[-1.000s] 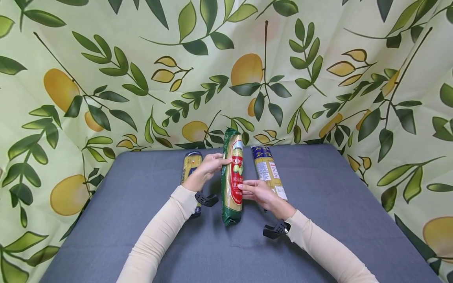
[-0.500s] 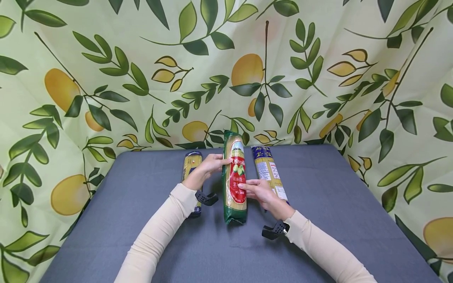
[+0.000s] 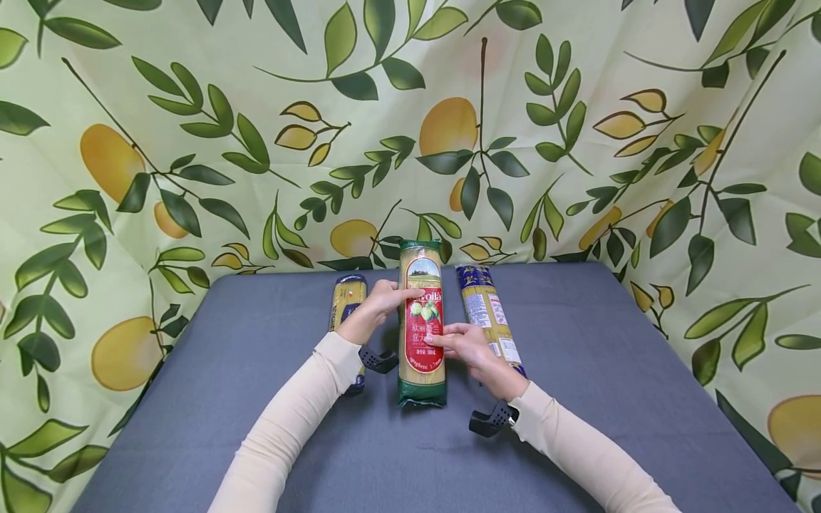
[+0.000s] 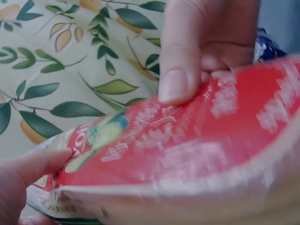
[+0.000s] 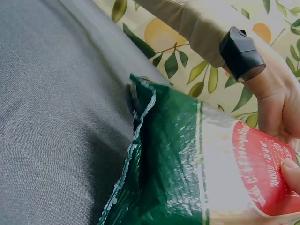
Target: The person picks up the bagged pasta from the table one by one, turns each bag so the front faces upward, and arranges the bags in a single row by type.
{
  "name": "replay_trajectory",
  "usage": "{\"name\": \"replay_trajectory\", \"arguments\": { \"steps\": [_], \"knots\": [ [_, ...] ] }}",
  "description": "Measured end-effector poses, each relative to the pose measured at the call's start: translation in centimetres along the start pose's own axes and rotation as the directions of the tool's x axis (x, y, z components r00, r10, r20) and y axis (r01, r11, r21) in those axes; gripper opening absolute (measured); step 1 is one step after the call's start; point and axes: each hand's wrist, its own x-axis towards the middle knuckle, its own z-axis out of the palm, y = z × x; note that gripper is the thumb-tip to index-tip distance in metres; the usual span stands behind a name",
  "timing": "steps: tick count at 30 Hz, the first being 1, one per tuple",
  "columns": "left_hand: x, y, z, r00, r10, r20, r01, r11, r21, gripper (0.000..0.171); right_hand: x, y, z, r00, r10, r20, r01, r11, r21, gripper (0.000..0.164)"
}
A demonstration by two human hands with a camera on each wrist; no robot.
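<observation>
Between both hands is a spaghetti packet (image 3: 425,356) with green ends and a red oval label facing up toward the head camera. My left hand (image 3: 383,298) grips its left edge above the middle, thumb across the brand name. Lower down, my right hand (image 3: 467,343) pinches the right edge, its thumb on the red label. In the left wrist view both thumbs press on the red label (image 4: 187,136), and the fingers behind the packet are mostly hidden. The right wrist view shows the crimped green end (image 5: 168,150) over the grey cloth.
A blue-and-yellow pasta packet (image 3: 349,292) lies left of the held one, partly covered by the left hand and wrist. Another pasta packet (image 3: 490,310) with white label panels lies to the right. A grey cloth (image 3: 256,342) covers the table, and a leaf-patterned curtain (image 3: 256,178) hangs behind.
The held spaghetti packet has turned about its length, so its red label now faces the head camera squarely. Its top end has dipped slightly, and both hands keep their grip.
</observation>
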Motion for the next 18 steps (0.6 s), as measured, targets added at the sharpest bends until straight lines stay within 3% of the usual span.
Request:
{"name": "replay_trajectory", "arguments": {
  "steps": [6,12,18],
  "knots": [
    [0.7,-0.5,-0.1,0.999,0.021,0.041,-0.015,0.992,-0.129,0.039,0.1,0.4,-0.2,0.999,-0.004,0.049,0.003,1.000,0.023,0.033],
    [1.1,-1.1,-0.5,0.996,-0.020,0.090,0.033,0.989,-0.144,0.039,0.1,0.7,-0.8,0.990,0.005,0.144,-0.005,1.000,0.006,0.044],
    [1.1,-1.4,-0.9,0.990,-0.069,0.124,0.087,0.986,-0.144,0.039,0.0,1.0,-0.9,0.968,0.039,0.248,-0.031,0.999,-0.037,0.040]
  ]
}}
